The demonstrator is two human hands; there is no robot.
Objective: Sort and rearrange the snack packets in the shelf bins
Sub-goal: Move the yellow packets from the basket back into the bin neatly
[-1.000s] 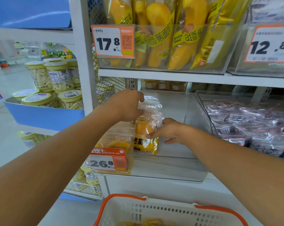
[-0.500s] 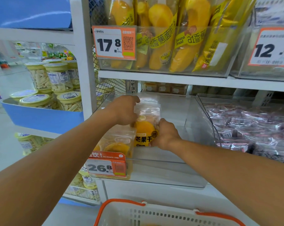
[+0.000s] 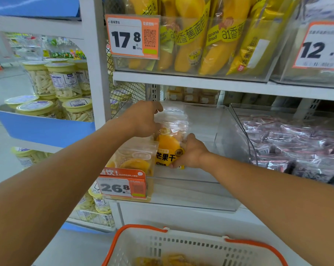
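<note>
The dried mango packet [image 3: 170,144] stood between both hands, left hand [image 3: 143,120] gripping its top, right hand [image 3: 189,152] its lower edge.

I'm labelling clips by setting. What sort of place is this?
Most likely a shop's snack aisle: orange price tags clipped to clear shelf bins, rows of packaged banana bread, and a shopping basket below the hands.
</note>
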